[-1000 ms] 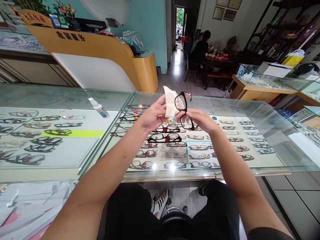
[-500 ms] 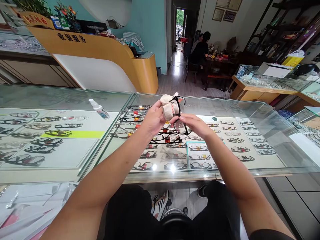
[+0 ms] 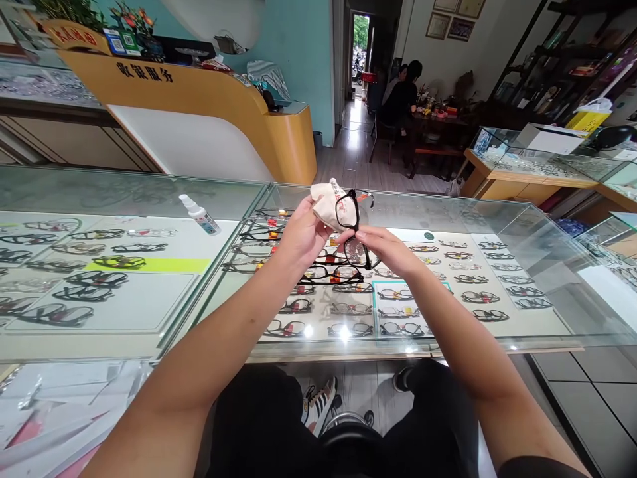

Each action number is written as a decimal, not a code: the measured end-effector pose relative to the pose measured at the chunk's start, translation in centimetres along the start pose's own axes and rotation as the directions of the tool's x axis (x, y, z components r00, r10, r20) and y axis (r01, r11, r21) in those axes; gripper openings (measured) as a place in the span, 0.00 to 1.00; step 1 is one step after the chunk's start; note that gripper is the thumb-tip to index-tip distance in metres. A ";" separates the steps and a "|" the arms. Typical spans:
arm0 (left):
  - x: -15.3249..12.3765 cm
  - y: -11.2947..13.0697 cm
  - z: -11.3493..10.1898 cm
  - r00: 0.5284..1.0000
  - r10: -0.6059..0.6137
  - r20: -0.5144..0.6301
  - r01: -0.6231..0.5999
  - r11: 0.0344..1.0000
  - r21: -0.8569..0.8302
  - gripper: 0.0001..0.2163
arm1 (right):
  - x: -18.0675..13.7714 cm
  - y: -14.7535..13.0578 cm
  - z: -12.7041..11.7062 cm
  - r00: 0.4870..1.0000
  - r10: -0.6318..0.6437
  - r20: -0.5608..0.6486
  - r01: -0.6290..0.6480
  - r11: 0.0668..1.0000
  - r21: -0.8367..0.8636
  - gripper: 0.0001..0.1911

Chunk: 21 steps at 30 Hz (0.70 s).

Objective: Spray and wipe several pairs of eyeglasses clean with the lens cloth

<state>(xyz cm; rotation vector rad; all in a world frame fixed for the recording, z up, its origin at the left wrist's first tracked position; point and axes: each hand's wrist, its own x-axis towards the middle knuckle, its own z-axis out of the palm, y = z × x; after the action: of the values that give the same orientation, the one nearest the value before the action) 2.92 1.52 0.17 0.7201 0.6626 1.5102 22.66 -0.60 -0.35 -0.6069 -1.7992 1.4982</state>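
Observation:
Above the glass counter, my right hand [image 3: 385,247] pinches a black-framed pair of eyeglasses [image 3: 356,216] near the bridge, with the frame turned on end. My left hand [image 3: 304,232] is closed on a cream cleaning cloth [image 3: 326,206] with red and dark print. The cloth lies behind or against the upper lens; whether it presses on the glass I cannot tell. Another black pair of glasses [image 3: 334,273] rests just below my hands. To the left, a white spray bottle [image 3: 200,215] stands on the counter.
The glass display case [image 3: 537,212] holds rows of eyeglasses under its top. Papers and plastic sleeves [image 3: 60,411] lie at lower left. Beyond stands a wooden cashier desk [image 3: 293,143]. Two people [image 3: 404,93] sit at a far table.
The cloth has spread and shifted slightly left in my left hand, which has moved a little left. The glasses stay nearly in place in my right hand.

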 end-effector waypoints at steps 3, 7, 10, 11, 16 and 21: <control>-0.4 0.2 0.3 0.995 -0.046 0.091 0.046 0.999 0.002 0.17 | 0.2 0.3 0.1 0.999 0.005 -0.033 -0.006 1.000 -0.010 0.21; -1.0 0.4 0.5 0.975 -0.083 0.207 0.085 0.996 0.001 0.19 | 0.3 0.7 -0.1 0.996 -0.018 -0.082 0.014 0.999 -0.038 0.20; -1.0 0.6 0.5 0.963 -0.094 0.251 0.092 0.996 0.022 0.21 | 0.4 0.6 -0.3 0.996 -0.012 -0.090 0.007 0.998 -0.057 0.20; -1.0 0.6 0.4 0.963 -0.093 0.253 0.089 0.996 0.026 0.21 | 0.3 0.5 -0.3 0.995 -0.009 -0.095 0.003 0.998 -0.065 0.21; -0.3 1.0 0.0 0.976 -0.041 0.216 0.038 0.999 0.019 0.21 | 0.1 -0.1 -0.2 0.997 -0.011 -0.077 0.004 0.997 -0.083 0.22; -0.7 1.0 -0.2 0.967 -0.059 0.250 0.050 0.998 0.044 0.30 | 0.2 0.0 0.0 0.999 0.003 -0.052 -0.010 0.993 -0.120 0.23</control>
<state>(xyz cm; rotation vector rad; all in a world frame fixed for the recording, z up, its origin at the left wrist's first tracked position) 2.18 0.78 0.78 0.8979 0.5154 1.3313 22.55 -0.50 -0.31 -0.7050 -1.8584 1.3731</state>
